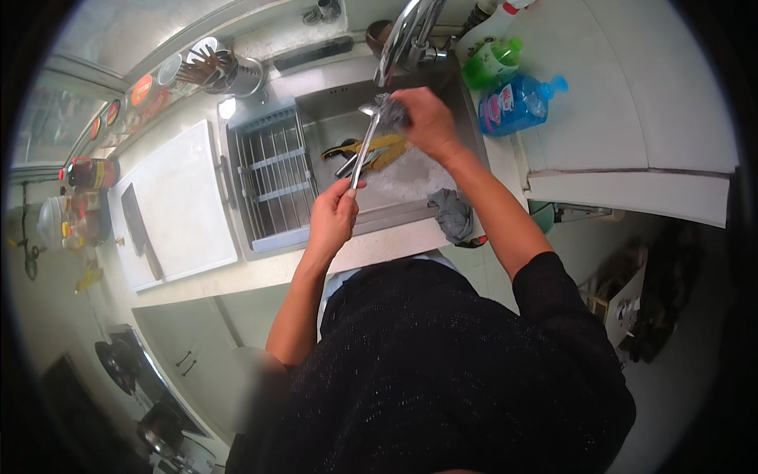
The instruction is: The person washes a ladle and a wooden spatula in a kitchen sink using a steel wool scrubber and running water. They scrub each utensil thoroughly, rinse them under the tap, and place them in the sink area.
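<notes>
My left hand [335,214] grips the handle end of a long metal utensil [366,148], perhaps a ladle, tilted up over the sink [385,216]. My right hand [427,121] holds a grey steel-wool scrubber [391,111] against the utensil's head, part of which the scrubber hides. Beneath them in the basin lie yellow-handled utensils [388,155], with a shiny metal piece [345,167] among them. Suds [417,172] spread over the basin floor. The chrome faucet [395,44] arches just above my right hand.
Left of the basin sits a wire drying rack [275,172]. A knife [139,228] lies on a white cutting board [177,201]. Green [491,65] and blue [515,106] bottles stand at the right rim. A grey cloth [453,214] drapes the front edge. Behind is a utensil holder [246,77].
</notes>
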The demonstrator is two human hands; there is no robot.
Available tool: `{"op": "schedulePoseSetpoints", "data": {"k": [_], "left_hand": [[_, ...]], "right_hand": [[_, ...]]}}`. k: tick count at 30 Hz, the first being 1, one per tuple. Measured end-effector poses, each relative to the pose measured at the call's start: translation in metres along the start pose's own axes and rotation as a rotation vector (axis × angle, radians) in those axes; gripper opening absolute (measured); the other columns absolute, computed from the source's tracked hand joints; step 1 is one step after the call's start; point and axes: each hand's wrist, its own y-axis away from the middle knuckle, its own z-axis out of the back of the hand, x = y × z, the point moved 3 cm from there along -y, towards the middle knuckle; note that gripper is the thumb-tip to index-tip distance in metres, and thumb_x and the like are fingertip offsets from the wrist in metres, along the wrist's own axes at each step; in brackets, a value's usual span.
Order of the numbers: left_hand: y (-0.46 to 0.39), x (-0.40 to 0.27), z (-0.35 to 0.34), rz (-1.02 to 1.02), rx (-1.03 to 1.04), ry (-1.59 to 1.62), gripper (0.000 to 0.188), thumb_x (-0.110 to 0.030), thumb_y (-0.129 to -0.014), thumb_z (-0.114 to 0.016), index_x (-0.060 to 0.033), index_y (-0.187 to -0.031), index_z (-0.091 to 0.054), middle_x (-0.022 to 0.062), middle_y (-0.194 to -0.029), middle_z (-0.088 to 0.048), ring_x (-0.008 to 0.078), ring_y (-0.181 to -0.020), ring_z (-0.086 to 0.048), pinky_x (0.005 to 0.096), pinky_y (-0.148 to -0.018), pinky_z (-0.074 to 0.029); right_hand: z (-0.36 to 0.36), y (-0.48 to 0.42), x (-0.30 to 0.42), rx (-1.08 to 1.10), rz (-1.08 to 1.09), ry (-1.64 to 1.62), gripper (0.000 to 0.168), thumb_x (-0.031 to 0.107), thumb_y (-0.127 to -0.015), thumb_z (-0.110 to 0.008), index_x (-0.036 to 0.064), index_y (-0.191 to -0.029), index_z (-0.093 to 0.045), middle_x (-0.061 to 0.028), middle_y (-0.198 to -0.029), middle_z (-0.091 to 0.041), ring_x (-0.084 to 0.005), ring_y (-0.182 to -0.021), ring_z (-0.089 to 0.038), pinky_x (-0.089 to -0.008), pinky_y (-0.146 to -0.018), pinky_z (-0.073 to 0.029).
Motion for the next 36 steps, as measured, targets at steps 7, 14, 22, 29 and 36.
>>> {"op": "schedulePoseSetpoints", "data": {"k": [7,14,22,29,36], "left_hand": [[0.005,0.011,0.002,-0.102,0.071,-0.092,0.025,-0.015,-0.101,-0.043,-0.0066,-0.118,-0.06,-0.0083,-0.059,-0.035,0.0019,-0.044,-0.028,0.0203,-0.039,-0.022],[0.007,0.013,0.023,0.026,0.226,-0.21,0.027,-0.013,-0.1,-0.044,-0.0064,-0.122,-0.059,-0.004,-0.066,-0.047,0.0054,-0.053,-0.041,0.0202,-0.048,-0.036],[-0.053,-0.001,0.004,-0.246,-0.002,-0.212,0.02,-0.015,-0.098,-0.052,-0.0011,-0.102,-0.066,-0.0013,-0.064,-0.049,0.0086,-0.056,-0.045,0.0286,-0.051,-0.04],[-0.04,-0.018,-0.002,-0.537,-0.174,-0.68,0.015,-0.013,-0.092,-0.055,-0.0013,-0.088,-0.063,0.0202,-0.074,-0.062,0.04,-0.071,-0.06,0.0443,-0.062,-0.046],[-0.033,-0.004,-0.003,-0.565,-0.169,-0.728,0.018,-0.015,-0.091,-0.058,-0.001,-0.079,-0.061,0.0201,-0.076,-0.063,0.0411,-0.072,-0.06,0.0459,-0.062,-0.046]], "right_hand": [[-0.006,0.013,-0.058,0.122,-0.691,-0.788,0.042,0.013,-0.085,-0.066,0.007,-0.125,-0.055,-0.0055,-0.12,-0.063,-0.02,-0.106,-0.061,-0.0363,-0.086,-0.053],[-0.034,0.028,-0.031,0.209,-0.89,-1.606,0.046,0.011,-0.084,-0.072,0.011,-0.127,-0.056,-0.0027,-0.118,-0.063,-0.0167,-0.106,-0.061,-0.0359,-0.088,-0.053],[-0.047,0.022,0.031,0.111,-0.52,-0.779,0.047,0.017,-0.079,-0.078,0.004,-0.12,-0.06,-0.0053,-0.109,-0.066,-0.0143,-0.101,-0.061,-0.0303,-0.089,-0.049],[-0.03,0.012,0.076,-0.04,-0.128,-0.42,0.035,0.018,-0.079,-0.073,0.004,-0.111,-0.064,-0.0149,-0.112,-0.063,-0.0273,-0.1,-0.063,-0.0352,-0.088,-0.049],[-0.031,0.024,0.087,-0.123,0.004,-0.282,0.031,0.015,-0.081,-0.071,0.001,-0.108,-0.064,-0.0156,-0.108,-0.066,-0.0318,-0.095,-0.065,-0.0349,-0.082,-0.05]]}}
